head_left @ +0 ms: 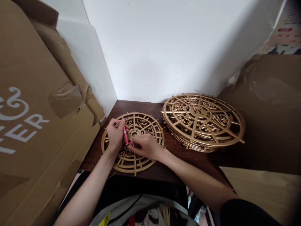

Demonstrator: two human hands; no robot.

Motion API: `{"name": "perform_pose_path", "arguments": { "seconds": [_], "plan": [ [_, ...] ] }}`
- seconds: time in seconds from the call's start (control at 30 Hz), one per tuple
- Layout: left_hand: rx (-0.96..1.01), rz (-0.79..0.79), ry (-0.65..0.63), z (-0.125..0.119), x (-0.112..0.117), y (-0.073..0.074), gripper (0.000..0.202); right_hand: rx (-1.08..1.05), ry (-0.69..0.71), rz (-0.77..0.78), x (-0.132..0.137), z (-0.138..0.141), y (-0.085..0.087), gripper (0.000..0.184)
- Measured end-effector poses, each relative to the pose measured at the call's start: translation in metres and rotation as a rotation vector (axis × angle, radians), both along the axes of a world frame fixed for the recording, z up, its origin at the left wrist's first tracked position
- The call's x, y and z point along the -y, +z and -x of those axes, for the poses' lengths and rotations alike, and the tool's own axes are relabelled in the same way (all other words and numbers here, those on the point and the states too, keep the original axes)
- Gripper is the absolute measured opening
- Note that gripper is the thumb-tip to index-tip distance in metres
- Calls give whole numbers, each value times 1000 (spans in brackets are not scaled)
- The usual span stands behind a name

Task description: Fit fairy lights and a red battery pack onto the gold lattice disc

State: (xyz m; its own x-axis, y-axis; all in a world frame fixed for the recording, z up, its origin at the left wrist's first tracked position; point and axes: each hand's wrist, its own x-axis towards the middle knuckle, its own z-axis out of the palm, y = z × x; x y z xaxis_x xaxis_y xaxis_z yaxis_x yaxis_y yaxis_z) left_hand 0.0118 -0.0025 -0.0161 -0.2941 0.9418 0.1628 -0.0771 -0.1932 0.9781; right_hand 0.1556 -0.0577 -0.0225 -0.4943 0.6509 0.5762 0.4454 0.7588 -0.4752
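Note:
My left hand (pixel 117 133) is closed around a small red tube (pixel 126 136) with a pale band, held slanting over a gold openwork disc (pixel 134 168). The print on the tube is too small to read. Just right of the tube's lower end, my right hand (pixel 147 146) has thumb and forefinger pinched together. Whatever lies between those fingertips is too small to make out. The disc rests flat on the dark wooden table, with scrollwork between its rings and a round hub (pixel 135 133) partly behind my hands. Thin yellow wires stick out from its edge.
A stack of similar gold discs (pixel 196 125) stands at the right, thin coloured wires (pixel 193 106) lying on top. Cardboard boxes flank the dark table (pixel 188 158): a large printed one (pixel 47 125) left, another (pixel 265 119) right. A white wall (pixel 160 53) rises behind.

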Motion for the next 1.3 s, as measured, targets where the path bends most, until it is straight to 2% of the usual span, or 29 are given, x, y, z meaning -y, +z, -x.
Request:
{"name": "perform_pose_path", "arguments": {
  "seconds": [0.17, 0.27, 0.47, 0.6, 0.73, 0.97, 1.1, 1.3],
  "plan": [
    [-15, 17, 15, -1, 1, 1, 25, -8, -37, 27, 1, 1, 0, 14],
    [-7, 9, 9, -1, 1, 1, 26, -38, 0, 43, 0, 0, 0, 12],
    [10, 11, -4, 1, 1, 1, 27, -61, 40, 180, -2, -1, 0, 12],
    [18, 18, 4, 1, 1, 2, 28, -80, 31, 189, -1, -1, -1, 13],
    [37, 16, 2, 0, 0, 2, 28, -30, -25, 148, 0, 0, -2, 16],
    [-19, 38, 27, -2, 2, 5, 29, 90, -131, -18, 1, 2, -1, 24],
    [-34, 42, 32, -2, 4, 6, 27, 121, -125, -72, 0, 2, -3, 27],
    [-37, 52, 25, -2, 5, 8, 28, 144, -78, -67, -1, 2, -4, 25]
  ]
}}
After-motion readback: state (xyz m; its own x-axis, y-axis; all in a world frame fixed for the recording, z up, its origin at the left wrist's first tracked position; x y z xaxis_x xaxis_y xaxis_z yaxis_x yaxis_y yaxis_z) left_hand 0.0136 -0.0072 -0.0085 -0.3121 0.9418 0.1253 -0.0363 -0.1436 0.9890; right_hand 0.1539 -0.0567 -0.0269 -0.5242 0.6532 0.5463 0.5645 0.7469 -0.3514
